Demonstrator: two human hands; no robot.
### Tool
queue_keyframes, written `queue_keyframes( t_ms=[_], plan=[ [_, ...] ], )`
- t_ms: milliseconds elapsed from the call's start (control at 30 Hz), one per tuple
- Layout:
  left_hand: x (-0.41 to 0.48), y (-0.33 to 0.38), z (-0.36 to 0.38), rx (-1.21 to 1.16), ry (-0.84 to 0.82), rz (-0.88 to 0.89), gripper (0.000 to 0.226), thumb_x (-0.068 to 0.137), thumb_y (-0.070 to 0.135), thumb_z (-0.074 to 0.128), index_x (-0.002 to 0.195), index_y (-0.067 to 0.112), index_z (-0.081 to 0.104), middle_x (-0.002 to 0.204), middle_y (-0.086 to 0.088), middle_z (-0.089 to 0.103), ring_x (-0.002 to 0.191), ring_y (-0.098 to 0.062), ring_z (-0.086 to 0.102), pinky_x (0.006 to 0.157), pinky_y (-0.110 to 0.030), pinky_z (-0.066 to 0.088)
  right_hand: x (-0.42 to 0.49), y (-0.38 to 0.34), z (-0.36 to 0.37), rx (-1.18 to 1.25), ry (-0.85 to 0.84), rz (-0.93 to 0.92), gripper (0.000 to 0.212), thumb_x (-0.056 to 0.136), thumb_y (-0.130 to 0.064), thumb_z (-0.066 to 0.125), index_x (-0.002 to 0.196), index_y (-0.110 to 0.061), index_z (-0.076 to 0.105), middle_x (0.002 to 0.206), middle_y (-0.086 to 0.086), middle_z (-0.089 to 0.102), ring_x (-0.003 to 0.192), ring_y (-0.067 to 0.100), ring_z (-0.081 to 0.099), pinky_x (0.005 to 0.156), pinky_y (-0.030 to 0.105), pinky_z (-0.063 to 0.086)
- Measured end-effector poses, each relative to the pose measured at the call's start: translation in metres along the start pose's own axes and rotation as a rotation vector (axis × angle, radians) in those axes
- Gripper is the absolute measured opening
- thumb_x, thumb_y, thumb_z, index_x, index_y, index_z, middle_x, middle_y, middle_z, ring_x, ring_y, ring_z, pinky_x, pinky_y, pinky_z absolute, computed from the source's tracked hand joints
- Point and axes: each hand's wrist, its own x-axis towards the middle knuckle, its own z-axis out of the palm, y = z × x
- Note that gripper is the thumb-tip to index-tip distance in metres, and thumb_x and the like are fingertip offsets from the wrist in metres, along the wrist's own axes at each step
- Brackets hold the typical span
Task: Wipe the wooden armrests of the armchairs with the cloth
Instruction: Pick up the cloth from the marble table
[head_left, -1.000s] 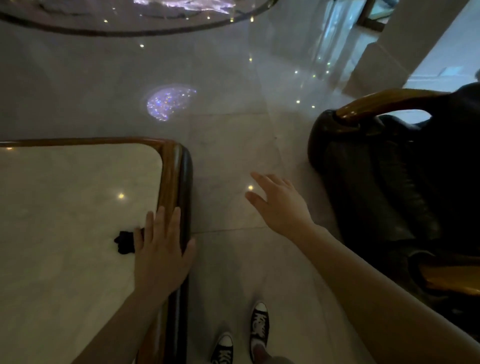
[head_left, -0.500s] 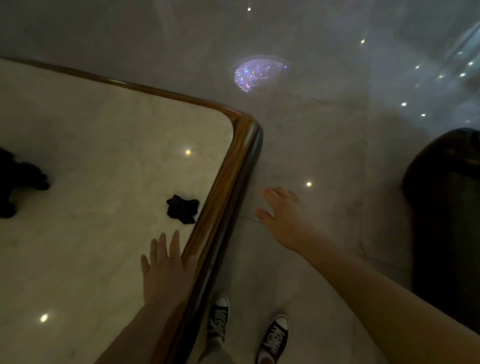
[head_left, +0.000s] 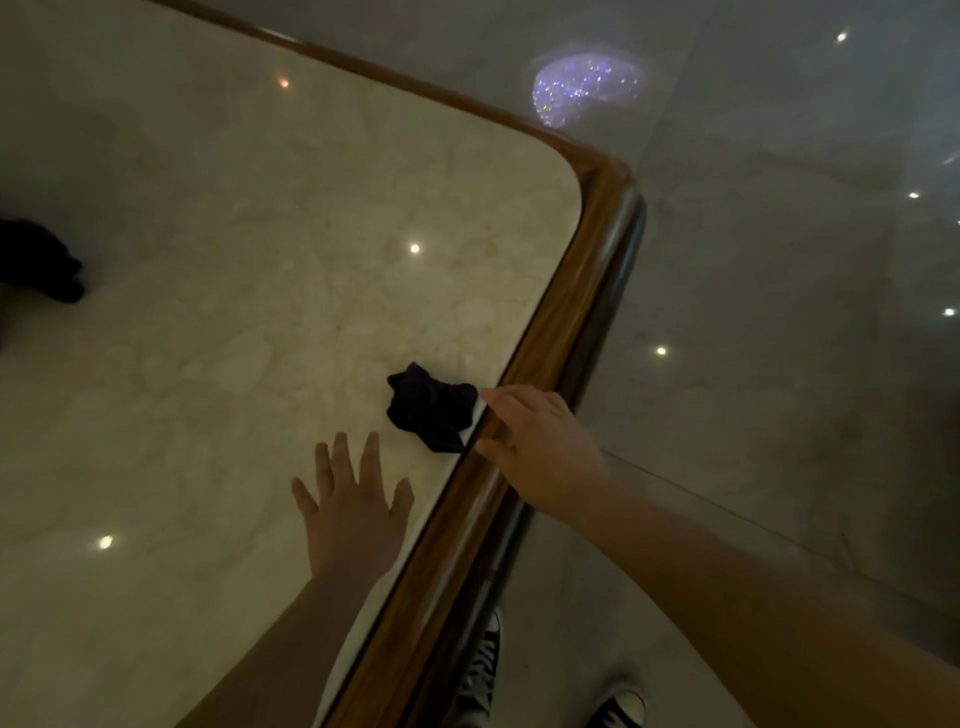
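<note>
Dark cloth (head_left: 430, 406) crumpled on the marble table (head_left: 249, 322), just inside its wooden rim (head_left: 561, 332). Right hand (head_left: 540, 447) over the rim, fingers loosely spread, fingertips at the cloth's edge, nothing gripped. Left hand (head_left: 353, 512) flat above the tabletop, fingers splayed, empty. Another dark shape (head_left: 39, 260) at the far left. Sneakers (head_left: 485, 670) on the glossy floor (head_left: 779, 312) below.

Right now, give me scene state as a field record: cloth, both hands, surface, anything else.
cloth: small dark cloth, crumpled, on the table near its wooden edge
right hand: right hand open, fingertips at the cloth, not yet gripping
left hand: left hand open, fingers spread over the tabletop
surface: marble-topped table with wooden rim
other: second dark object at left edge, unclear
armchairs: not in view
</note>
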Motion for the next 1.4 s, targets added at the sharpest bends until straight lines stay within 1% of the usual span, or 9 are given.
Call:
queue_keyframes(
  t_ms=[167, 333, 467, 667, 800, 867, 1000, 1167, 1400],
  plan=[
    [0.047, -0.010, 0.046, -0.007, 0.006, -0.034, 0.070, 0.095, 0.066, 0.016, 0.156, 0.036, 0.001, 0.166, -0.009, -0.002, 0.151, -0.034, -0.008, 0.115, -0.068, 0.002, 0.068, -0.006, 0.055, -0.055, -0.020, -0.037, 0.066, 0.097, -0.046, 0.055, 0.153, -0.035, 0.023, 0.159, -0.004, 0.025, 0.142, 0.028, 0.021, 0.110, 0.044, 0.036],
    [0.059, -0.016, 0.074, -0.034, 0.062, -0.044, 0.073, 0.094, 0.065, 0.019, 0.158, 0.031, 0.011, 0.165, -0.016, 0.007, 0.151, -0.037, -0.003, 0.113, -0.070, 0.001, 0.114, -0.011, 0.089, -0.192, -0.046, -0.126, 0.074, 0.093, -0.057, 0.054, 0.153, -0.042, 0.013, 0.165, -0.002, 0.009, 0.146, 0.030, 0.010, 0.115, 0.050, 0.028],
    [0.060, -0.017, 0.082, -0.010, 0.110, -0.024, 0.073, 0.096, 0.066, 0.020, 0.158, 0.030, 0.006, 0.164, -0.018, 0.009, 0.151, -0.039, -0.001, 0.113, -0.071, 0.001, 0.132, -0.012, 0.106, -0.288, -0.074, -0.148, 0.077, 0.089, -0.065, 0.053, 0.151, -0.046, 0.012, 0.166, -0.001, 0.005, 0.142, 0.036, 0.015, 0.110, 0.053, 0.026],
    [0.061, -0.014, 0.083, 0.003, 0.107, -0.032, 0.073, 0.096, 0.066, 0.016, 0.158, 0.027, 0.014, 0.163, -0.018, 0.014, 0.151, -0.039, 0.003, 0.112, -0.071, 0.005, 0.133, -0.005, 0.115, -0.391, -0.042, -0.237, 0.055, 0.094, -0.052, 0.054, 0.144, -0.034, 0.039, 0.155, 0.005, 0.029, 0.123, 0.039, 0.036, 0.096, 0.052, 0.038],
    [0.061, -0.016, 0.082, 0.009, 0.099, -0.010, 0.074, 0.095, 0.066, 0.016, 0.157, 0.026, 0.017, 0.163, -0.018, 0.015, 0.151, -0.040, 0.004, 0.112, -0.072, 0.004, 0.133, -0.008, 0.117, -0.312, -0.074, -0.300, 0.042, 0.092, -0.028, 0.062, 0.131, -0.022, 0.050, 0.135, 0.011, 0.044, 0.103, 0.034, 0.047, 0.076, 0.046, 0.052],
    [0.061, -0.015, 0.080, 0.001, 0.086, -0.015, 0.074, 0.095, 0.067, 0.013, 0.157, 0.027, 0.015, 0.163, -0.018, 0.013, 0.151, -0.040, 0.002, 0.113, -0.070, 0.000, 0.136, -0.010, 0.112, -0.282, -0.090, -0.293, 0.041, 0.087, -0.024, 0.068, 0.126, -0.019, 0.054, 0.124, 0.011, 0.048, 0.095, 0.032, 0.052, 0.068, 0.041, 0.049],
    [0.061, -0.014, 0.070, -0.039, 0.000, -0.042, 0.076, 0.091, 0.068, 0.013, 0.157, 0.032, 0.002, 0.165, -0.016, 0.001, 0.150, -0.038, -0.011, 0.112, -0.070, -0.004, 0.132, -0.012, 0.090, -0.239, -0.059, -0.224, 0.037, 0.086, -0.025, 0.067, 0.122, -0.021, 0.058, 0.112, 0.009, 0.052, 0.087, 0.030, 0.056, 0.065, 0.036, 0.048],
    [0.062, -0.012, 0.035, -0.050, -0.085, -0.046, 0.082, 0.089, 0.069, 0.027, 0.156, 0.032, -0.003, 0.166, -0.010, -0.002, 0.151, -0.034, -0.007, 0.115, -0.068, 0.001, 0.111, -0.014, 0.050, -0.216, -0.016, -0.155, 0.033, 0.085, -0.025, 0.067, 0.118, -0.024, 0.060, 0.109, 0.006, 0.055, 0.082, 0.028, 0.060, 0.063, 0.033, 0.050],
    [0.040, 0.016, -0.035, 0.010, 0.039, 0.121, 0.080, 0.089, 0.069, 0.026, 0.156, 0.029, 0.007, 0.165, -0.011, 0.010, 0.152, -0.033, 0.004, 0.116, -0.065, 0.008, 0.054, -0.013, -0.008, -0.195, 0.050, -0.063, 0.036, 0.087, -0.031, 0.065, 0.122, -0.029, 0.058, 0.108, 0.001, 0.054, 0.085, 0.025, 0.060, 0.064, 0.036, 0.054]
  ],
)
